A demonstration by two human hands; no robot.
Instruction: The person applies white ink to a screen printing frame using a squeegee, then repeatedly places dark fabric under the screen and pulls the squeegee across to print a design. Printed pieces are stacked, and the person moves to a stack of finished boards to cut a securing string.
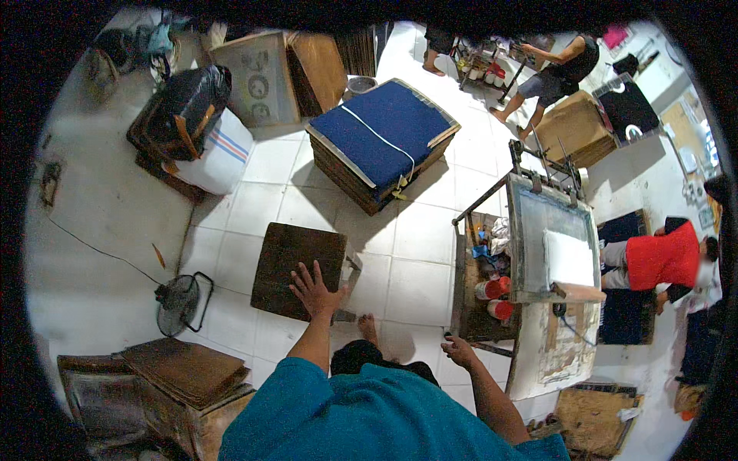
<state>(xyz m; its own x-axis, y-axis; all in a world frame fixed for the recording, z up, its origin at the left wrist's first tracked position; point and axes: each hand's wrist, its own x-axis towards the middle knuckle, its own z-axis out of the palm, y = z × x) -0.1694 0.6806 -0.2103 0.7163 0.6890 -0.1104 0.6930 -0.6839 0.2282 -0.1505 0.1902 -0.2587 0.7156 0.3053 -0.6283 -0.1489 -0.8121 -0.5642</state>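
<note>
My left hand (pixel 314 290) is open, fingers spread, over the dark brown square top of a stool (pixel 288 257); whether the palm touches it I cannot tell. To the right, my right hand (pixel 460 351) hangs beside the near corner of a screen-printing table (pixel 555 346). Its fingers are curled together, and a small dark thing shows at their tips, too small to name. On that table lies a framed printing screen (pixel 516 253) with a white patch, and a squeegee (pixel 578 292) with a wooden handle rests at its near edge.
Ahead stands a stack of boards (pixel 346 173) topped with dark blue cloth. Red-lidded jars (pixel 500 309) sit on the table's lower shelf. A black fan (pixel 181 306) and stacked brown boards (pixel 184 369) are at left. A person in red (pixel 665 257) bends at right; another person (pixel 569 65) works farther back.
</note>
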